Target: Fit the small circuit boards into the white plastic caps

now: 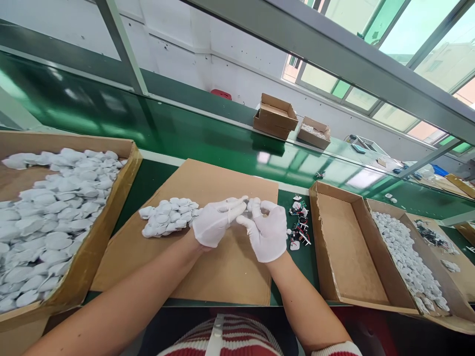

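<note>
While seemingly pinching a small pale piece [246, 201] at the tips of the gloved left hand [214, 223], holding it above the cardboard sheet [237, 277], with left fingers pressed together and pointing forward. Meeting it from the other side with the gloved right hand [269, 232], curling some fingers and leaving the thumb apart from the forefinger; not being able to tell whether gripping the piece there or merely steadying it, for want of a clear sight between the fingertips.

For doing this well, keeping the left pinch light but firm, and leaving any fine adjusting to the right fingertips. Watching for loose fabric catching at the fingertips, and working low over the sheet, so as to be catching any slip softly.

Minding the pile of white pouches [168, 217] lying just beside the left hand on the same sheet, and the wired circuit parts [300, 225] lying near the right hand on the green table [150, 175]. Keeping elbows in, thus avoiding sweeping or mixing either group.
</note>
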Tool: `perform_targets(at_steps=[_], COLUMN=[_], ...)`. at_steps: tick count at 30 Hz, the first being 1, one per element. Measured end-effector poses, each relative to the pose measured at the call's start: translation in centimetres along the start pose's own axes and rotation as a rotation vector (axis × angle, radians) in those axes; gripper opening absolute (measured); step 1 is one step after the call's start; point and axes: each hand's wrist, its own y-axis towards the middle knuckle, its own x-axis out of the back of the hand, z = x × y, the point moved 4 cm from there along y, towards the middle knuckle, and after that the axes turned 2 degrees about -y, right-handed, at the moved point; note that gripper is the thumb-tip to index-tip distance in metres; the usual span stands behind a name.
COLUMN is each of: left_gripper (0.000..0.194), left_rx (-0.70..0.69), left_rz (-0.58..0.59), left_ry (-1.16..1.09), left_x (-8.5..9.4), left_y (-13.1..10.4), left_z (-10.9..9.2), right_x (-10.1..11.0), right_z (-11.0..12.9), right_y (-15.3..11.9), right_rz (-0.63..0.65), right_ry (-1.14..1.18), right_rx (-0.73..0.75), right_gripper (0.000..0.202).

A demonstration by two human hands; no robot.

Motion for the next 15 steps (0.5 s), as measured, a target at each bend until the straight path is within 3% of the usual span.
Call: perform_targets(at_steps=[3, 7, 9, 15], left_gripper=[0.026, 0.031, 0.034, 0.038], left_rx=[0.012, 0.121, 0.142, 0.161], left_rz=[0.015, 0.143, 0.194, 0.092], left_ry=[0.029, -0.167, -0.189, -0.133], left_x=[-0.4, -2.0, -2.5, -2.4], left_y=[0.1, -0.1, -0.3, -0.8], left_z=[-0.7, -0.9, -0.8, 0.0], right_x=[0.0, 0.5, 0.6, 0.6], right_z=[-0.4, -1.9, -2.3, -2.4], right_y=[0.1, -0.1, -0.1, -0.2], right_rz=[0.023, -0.107, -0.110, -0.162], right_ry=[0.124, 0.317, 0.375, 0.478], right_rx=[-0.015, -0.186, -0.230, -0.321], right_gripper=[0.047, 0.044, 0.045, 0.013])
